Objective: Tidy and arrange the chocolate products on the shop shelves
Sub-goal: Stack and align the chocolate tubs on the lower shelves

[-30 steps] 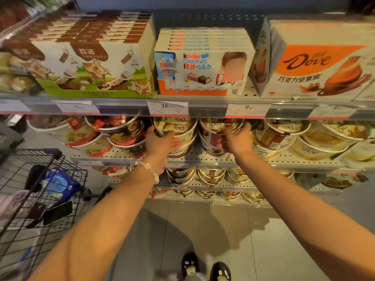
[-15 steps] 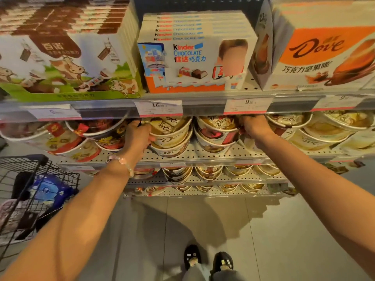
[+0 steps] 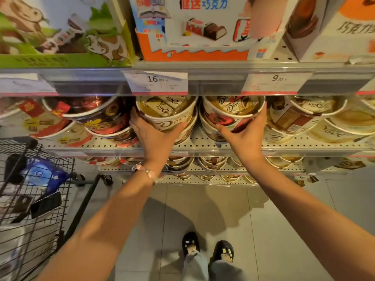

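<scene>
Two stacks of round Dove chocolate tubs stand side by side on the middle perforated shelf (image 3: 203, 146). My left hand (image 3: 151, 136) cups the top cream-coloured tub (image 3: 166, 112) of the left stack from below and from its left side. My right hand (image 3: 246, 136) wraps the top tub (image 3: 231, 112) of the right stack, which has a red and brown band; the fingers lie on its right side and the thumb sits under it. Both tubs lean forward with their clear lids facing me.
More tubs fill the shelf on both sides: dark red ones (image 3: 97, 118) at left, cream Dove ones (image 3: 324, 122) at right. Boxed Kinder chocolate (image 3: 192, 31) sits on the shelf above, behind price tags (image 3: 158, 82). A wire trolley (image 3: 30, 195) stands at the left. Lower shelves hold more tubs.
The view has moved closer to the shelf. My hands have shifted from beside the stacks to gripping the top tub of each stack, the right hand moving left onto its tub.
</scene>
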Demonstrator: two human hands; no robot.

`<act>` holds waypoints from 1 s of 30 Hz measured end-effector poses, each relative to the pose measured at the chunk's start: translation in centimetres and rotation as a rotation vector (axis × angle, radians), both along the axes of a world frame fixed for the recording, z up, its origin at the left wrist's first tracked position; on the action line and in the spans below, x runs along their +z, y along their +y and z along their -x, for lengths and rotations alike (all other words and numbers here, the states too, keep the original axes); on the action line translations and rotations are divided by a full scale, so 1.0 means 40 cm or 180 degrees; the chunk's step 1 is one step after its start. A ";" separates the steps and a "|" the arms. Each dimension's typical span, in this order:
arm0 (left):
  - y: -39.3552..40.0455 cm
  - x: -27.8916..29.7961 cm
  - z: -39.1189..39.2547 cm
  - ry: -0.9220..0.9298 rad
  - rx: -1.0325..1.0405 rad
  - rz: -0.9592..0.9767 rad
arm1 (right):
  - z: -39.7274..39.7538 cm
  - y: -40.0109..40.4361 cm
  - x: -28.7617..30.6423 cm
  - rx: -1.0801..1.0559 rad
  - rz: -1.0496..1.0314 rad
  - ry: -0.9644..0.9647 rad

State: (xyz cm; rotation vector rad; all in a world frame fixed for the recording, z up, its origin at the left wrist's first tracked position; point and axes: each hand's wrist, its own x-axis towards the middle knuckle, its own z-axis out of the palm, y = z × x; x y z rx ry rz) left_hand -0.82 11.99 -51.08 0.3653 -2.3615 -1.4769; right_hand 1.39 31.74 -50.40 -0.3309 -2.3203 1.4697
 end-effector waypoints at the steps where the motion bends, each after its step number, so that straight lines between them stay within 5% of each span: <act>1: 0.004 0.000 0.009 0.0057 0.0035 -0.0034 | 0.014 -0.007 -0.003 -0.0100 0.0037 0.0008; 10: 0.000 -0.050 0.032 0.0306 0.0228 -0.0171 | 0.067 0.043 -0.035 -0.0169 0.0130 0.0016; 15: -0.048 -0.042 0.026 0.0685 -0.0241 0.0061 | 0.070 0.099 -0.037 0.0182 0.0106 -0.0138; 30: -0.076 -0.012 0.016 0.0393 -0.0856 -0.0106 | 0.058 0.170 0.010 0.0957 0.0043 -0.0493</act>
